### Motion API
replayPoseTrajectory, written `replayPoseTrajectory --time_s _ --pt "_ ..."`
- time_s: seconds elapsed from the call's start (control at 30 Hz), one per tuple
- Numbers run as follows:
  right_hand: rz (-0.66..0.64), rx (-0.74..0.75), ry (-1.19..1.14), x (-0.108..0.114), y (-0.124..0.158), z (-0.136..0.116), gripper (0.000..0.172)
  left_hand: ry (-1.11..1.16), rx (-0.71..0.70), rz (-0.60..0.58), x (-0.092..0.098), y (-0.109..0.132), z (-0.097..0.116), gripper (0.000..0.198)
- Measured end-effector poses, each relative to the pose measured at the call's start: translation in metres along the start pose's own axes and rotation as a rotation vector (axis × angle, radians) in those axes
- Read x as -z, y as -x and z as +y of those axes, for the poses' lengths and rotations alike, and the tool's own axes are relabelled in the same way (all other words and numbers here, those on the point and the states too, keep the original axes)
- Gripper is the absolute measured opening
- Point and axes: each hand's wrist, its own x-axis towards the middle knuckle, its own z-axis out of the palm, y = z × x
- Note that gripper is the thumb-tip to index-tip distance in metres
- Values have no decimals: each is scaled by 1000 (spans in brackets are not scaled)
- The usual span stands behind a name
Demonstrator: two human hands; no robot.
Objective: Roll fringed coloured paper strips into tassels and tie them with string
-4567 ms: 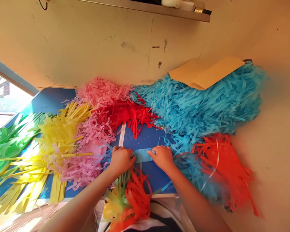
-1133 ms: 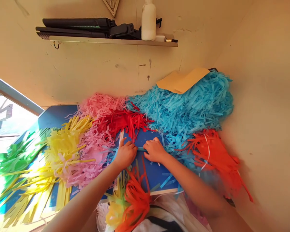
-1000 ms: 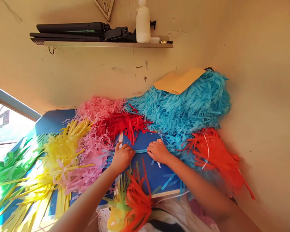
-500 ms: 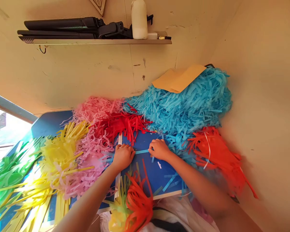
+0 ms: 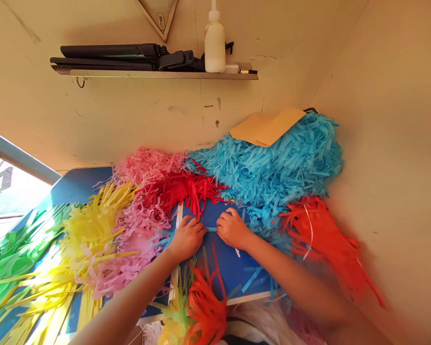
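Observation:
My left hand (image 5: 187, 237) and my right hand (image 5: 232, 229) rest close together on the blue table (image 5: 230, 261), fingers curled and pinching the two ends of a thin folded light-blue paper strip (image 5: 211, 229). Only a short piece of the strip shows between them. A red fringed paper bunch (image 5: 187, 188) lies just beyond my hands. The big heap of light-blue shredded paper (image 5: 273, 167) touches my right hand's far side.
Pink fringe (image 5: 136, 225), yellow fringe (image 5: 89, 225) and green fringe (image 5: 10, 249) spread to the left. Orange-red fringe (image 5: 323, 239) lies at the right, and another orange bunch (image 5: 204, 306) sits near my lap. A wall shelf (image 5: 154, 73) carries a white bottle (image 5: 214, 40). Tan paper (image 5: 269, 127) tops the blue heap.
The blue strip was wide between my hands earlier; now it is narrow and short. In the last second my hands drew closer together along it.

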Motion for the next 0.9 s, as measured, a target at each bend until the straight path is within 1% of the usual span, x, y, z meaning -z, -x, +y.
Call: replayPoseTrajectory --time_s 0.07,0.13,0.3,0.37,0.43,0.53,0.6,0.67,0.77,0.9 --pt "23 17 28 -7 -2 0 30 -2 -13 25 -2 -4 0 15" --pt "48 13 45 -12 -4 2 32 -9 -16 52 -5 -8 0 13" --pt "103 -22 48 -14 -2 11 21 -34 13 129 -11 -12 2 16" --pt "121 -42 46 -12 -1 7 14 -38 26 151 -12 -11 4 20" --pt "133 -55 48 -11 -1 -2 12 -36 37 164 -13 -9 6 23" --pt "126 -51 44 -15 -2 -11 18 -27 47 155 -13 -5 10 24" --pt "112 -57 33 -18 1 -10 24 -15 54 137 -12 -1 12 23" --pt "96 -77 13 -20 8 -3 25 8 67 116 -10 4 13 19" --pt "58 -108 -38 -16 17 9 21 70 113 86 -9 12 11 19" --pt "-11 -174 -151 -7 18 21 13 179 258 63 -11 16 4 17"
